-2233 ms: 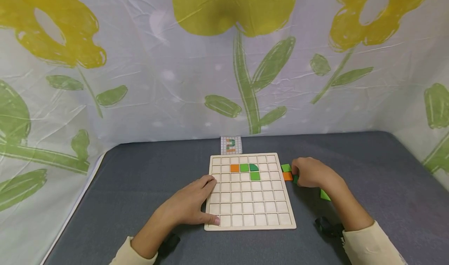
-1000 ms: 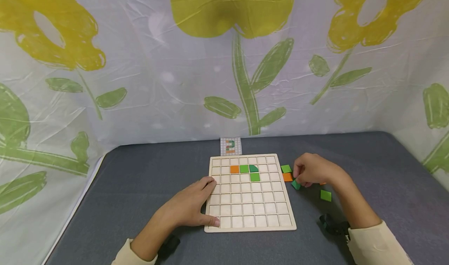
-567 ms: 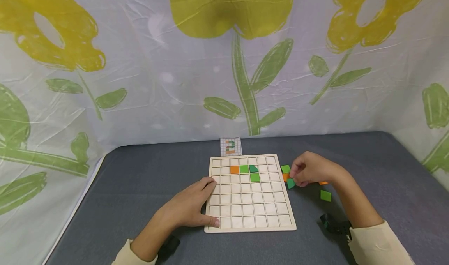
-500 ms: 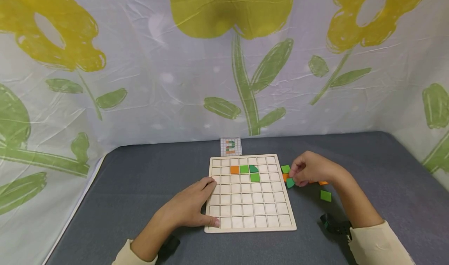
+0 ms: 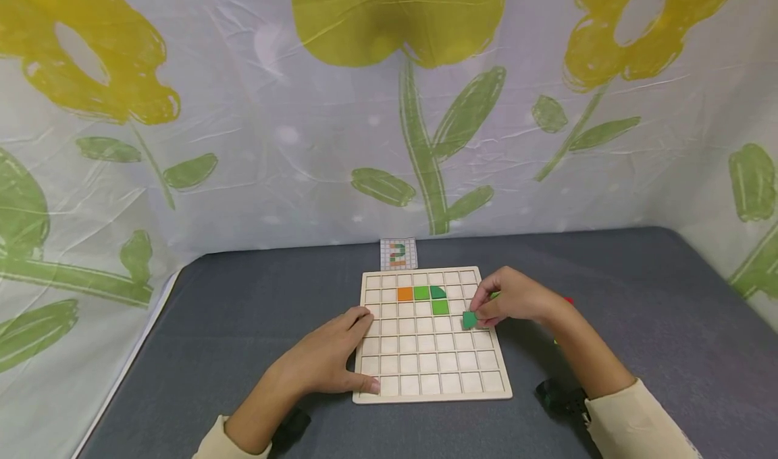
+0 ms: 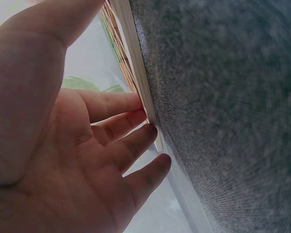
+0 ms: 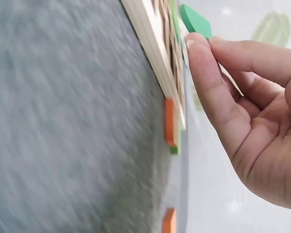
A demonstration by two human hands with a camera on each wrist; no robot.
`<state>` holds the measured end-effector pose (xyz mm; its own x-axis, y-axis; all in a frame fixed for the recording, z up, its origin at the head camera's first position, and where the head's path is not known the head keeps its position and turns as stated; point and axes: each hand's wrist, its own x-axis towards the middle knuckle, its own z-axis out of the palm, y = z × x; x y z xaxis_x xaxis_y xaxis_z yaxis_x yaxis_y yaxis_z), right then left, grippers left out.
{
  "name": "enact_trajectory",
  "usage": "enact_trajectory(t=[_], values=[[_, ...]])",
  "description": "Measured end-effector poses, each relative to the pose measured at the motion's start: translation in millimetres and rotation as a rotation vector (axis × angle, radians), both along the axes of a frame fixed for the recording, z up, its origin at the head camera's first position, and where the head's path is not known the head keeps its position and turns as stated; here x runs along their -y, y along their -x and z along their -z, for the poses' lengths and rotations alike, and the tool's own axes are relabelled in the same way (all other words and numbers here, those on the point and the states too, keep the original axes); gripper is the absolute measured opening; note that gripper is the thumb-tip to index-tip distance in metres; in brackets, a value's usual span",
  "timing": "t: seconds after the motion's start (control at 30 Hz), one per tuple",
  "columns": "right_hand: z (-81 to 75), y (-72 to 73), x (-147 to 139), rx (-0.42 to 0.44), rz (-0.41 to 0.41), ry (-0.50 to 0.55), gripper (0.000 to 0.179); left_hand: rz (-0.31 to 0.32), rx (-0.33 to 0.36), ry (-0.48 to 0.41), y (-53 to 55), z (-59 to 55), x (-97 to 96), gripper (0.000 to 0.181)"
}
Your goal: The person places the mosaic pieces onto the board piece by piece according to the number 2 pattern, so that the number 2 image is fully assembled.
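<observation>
A pale wooden grid board [image 5: 434, 364] lies on the table. An orange square tile [image 5: 405, 294], two light green squares [image 5: 422, 293] and a dark green quarter-round [image 5: 437, 292] sit in its upper cells. My right hand [image 5: 513, 295] pinches a dark green tile with a rounded side [image 7: 196, 20] between thumb and fingertips, over the board's right columns. My left hand [image 5: 325, 351] rests along the left edge, thumb on the lower left corner. In the left wrist view its fingers [image 6: 128, 145] reach out nearly straight against the board's side.
Behind the board lies a small pattern card [image 5: 398, 254] with a printed coloured figure. An orange tile [image 7: 170, 124] lies beside the board's right edge, with another orange tile [image 7: 169, 221] apart from it. A red piece [image 5: 568, 300] shows past the right forearm. A flower-print cloth [image 5: 273, 142] hangs behind the table.
My right hand took the dark green tile from the loose pieces right of the board and carried it left, over the board. The left hand stayed put.
</observation>
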<state>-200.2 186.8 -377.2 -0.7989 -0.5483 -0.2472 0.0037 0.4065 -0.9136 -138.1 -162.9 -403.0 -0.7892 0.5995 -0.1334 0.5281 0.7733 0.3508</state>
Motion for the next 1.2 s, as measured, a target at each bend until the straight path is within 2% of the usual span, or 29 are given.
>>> enact_trajectory(t=[0.13, 0.37, 0.67, 0.9, 1.2], values=[[5.9, -0.4, 8.7, -0.001, 0.019, 0.020, 0.005, 0.002, 0.000, -0.001, 0.0, 0.1, 0.3, 0.111], [13.3, -2.2, 19.1, -0.056, 0.032, -0.014, 0.004, 0.001, 0.005, 0.001, 0.5, -0.7, -0.1, 0.111], [16.4, -5.7, 31.3, -0.079, 0.049, 0.010, 0.005, 0.002, 0.007, -0.002, 0.1, -0.8, 0.2, 0.111], [15.8, -8.1, 35.3, -0.169, 0.011, -0.025, 0.005, 0.006, 0.008, -0.008, 0.3, -0.4, 0.6, 0.111], [13.7, -9.7, 36.7, -0.202, -0.010, -0.017, 0.005, 0.007, 0.006, -0.011, 0.4, -0.3, 0.6, 0.110]])
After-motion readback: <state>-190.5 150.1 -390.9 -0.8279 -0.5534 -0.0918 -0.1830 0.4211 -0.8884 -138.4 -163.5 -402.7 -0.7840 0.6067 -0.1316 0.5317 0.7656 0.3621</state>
